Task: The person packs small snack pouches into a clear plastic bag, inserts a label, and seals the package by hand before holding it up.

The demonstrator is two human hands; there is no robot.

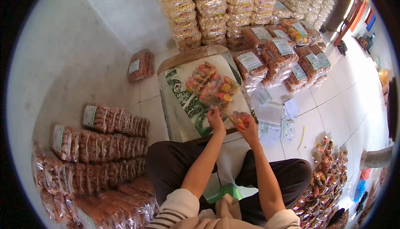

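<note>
Several clear packets of red and yellow snacks lie on a low board with a green and white printed surface. My left hand pinches the clear plastic at the lower edge of these packets. Just to its right, my right hand is closed round a small packet of red pieces, near the board's front right corner. Both hands are close together but apart.
Tall stacks of bagged snacks stand behind the board. Brown labelled packs sit at the back right, and more packs at the left. Labels and plastic sleeves lie on the tiles. Shiny packets are heaped at the right.
</note>
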